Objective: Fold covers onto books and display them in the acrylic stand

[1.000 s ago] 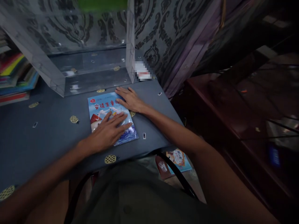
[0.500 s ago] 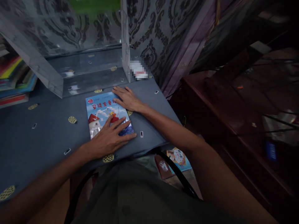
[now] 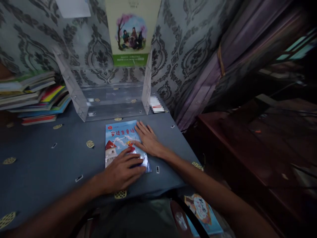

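A blue picture book (image 3: 121, 140) with red Chinese characters on its cover lies closed and flat on the desk in front of me. Over its lower part rests my left hand (image 3: 123, 170), fingers spread and slightly bent, hiding the bottom of the cover. My right hand (image 3: 149, 140) lies along the book's right edge with its fingers stretched out and the thumb over the cover. Neither hand grips anything.
The desk (image 3: 71, 152) has a dark patterned cloth. Behind the book stands a clear acrylic rack (image 3: 74, 87) holding a green book (image 3: 133, 36) on top. Stacked books (image 3: 44, 99) lie at left. A dark red wooden cabinet (image 3: 223, 132) stands right; another book (image 3: 203, 213) lies below the desk edge.
My view has tilted up, bringing the green book and the book stack further into sight. My left hand's fingers are more bent, and my right hand shows less over the cover's title.
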Tool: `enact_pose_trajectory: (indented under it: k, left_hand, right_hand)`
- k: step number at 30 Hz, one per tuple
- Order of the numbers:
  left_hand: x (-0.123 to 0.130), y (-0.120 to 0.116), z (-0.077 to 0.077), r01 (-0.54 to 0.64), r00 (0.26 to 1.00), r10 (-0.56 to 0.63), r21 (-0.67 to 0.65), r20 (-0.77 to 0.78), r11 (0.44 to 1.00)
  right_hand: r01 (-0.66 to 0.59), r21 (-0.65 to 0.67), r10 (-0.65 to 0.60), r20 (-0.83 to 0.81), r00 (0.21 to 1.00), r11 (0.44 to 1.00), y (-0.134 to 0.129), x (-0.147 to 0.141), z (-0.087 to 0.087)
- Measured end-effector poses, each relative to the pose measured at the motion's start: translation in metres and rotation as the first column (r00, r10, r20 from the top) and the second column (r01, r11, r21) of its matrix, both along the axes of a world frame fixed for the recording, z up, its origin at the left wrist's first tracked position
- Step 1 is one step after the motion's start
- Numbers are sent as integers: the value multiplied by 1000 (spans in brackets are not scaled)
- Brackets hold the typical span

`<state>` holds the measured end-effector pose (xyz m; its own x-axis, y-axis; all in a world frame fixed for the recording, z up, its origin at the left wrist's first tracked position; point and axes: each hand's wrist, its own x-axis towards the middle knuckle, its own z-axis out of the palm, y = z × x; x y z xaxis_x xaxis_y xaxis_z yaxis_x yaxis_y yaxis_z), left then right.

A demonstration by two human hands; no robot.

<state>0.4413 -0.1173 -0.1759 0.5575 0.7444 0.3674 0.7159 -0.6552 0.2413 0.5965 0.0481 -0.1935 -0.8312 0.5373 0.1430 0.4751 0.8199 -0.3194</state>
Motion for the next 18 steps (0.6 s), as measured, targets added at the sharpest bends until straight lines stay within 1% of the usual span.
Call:
enact_pose_trajectory:
  k: [2, 4, 5, 7, 8, 9, 10, 11, 13, 15, 16, 17, 18]
  left_hand:
    - [-11, 0, 0, -87, 991, 84, 29, 103, 996]
    - [-28, 2, -2, -261, 954, 253, 29, 162, 965]
    - [-38, 3, -5, -372, 916, 363, 20, 170, 928]
    - [-56, 5, -11, -590, 798, 588, -30, 130, 807]
    - [-64, 6, -15, -664, 739, 667, -68, 95, 745]
    - [-70, 6, -18, -712, 692, 720, -111, 60, 694]
    - [-74, 6, -21, -734, 665, 746, -152, 41, 662]
    - [-76, 6, -24, -734, 659, 752, -189, 40, 653]
    - [-76, 7, -25, -695, 675, 731, -245, 103, 676]
    - [-74, 10, -22, -642, 673, 707, -304, 215, 704]
    - [-73, 11, -19, -613, 656, 703, -350, 276, 709]
    - [-73, 13, -16, -580, 623, 706, -406, 337, 706]
    - [-72, 15, -12, -544, 572, 716, -468, 400, 696]
  right_hand:
    - [-34, 5, 34, 5, 999, 999, -17, 14, -1]
    - [-66, 3, 66, 11, 998, 998, -34, 28, -1]
    - [-77, 2, 77, 12, 997, 997, -42, 34, -1]
    - [-82, -1, 82, 15, 997, 997, -55, 44, 0]
    - [-81, -2, 81, 18, 997, 997, -60, 47, 1]
    - [-79, -2, 79, 21, 997, 997, -63, 49, 1]
    - [-78, -2, 78, 24, 997, 997, -66, 50, 2]
    - [-78, -2, 78, 26, 997, 997, -67, 50, 2]
    - [-82, -7, 82, 20, 996, 997, -67, 49, 2]
    - [-89, -19, 90, 6, 996, 996, -66, 49, 2]
    - [-94, -27, 94, -2, 996, 995, -65, 49, 1]
    - [-96, -33, 96, -9, 995, 995, -65, 49, 0]
    - [-95, -38, 94, -13, 995, 995, -65, 49, 0]
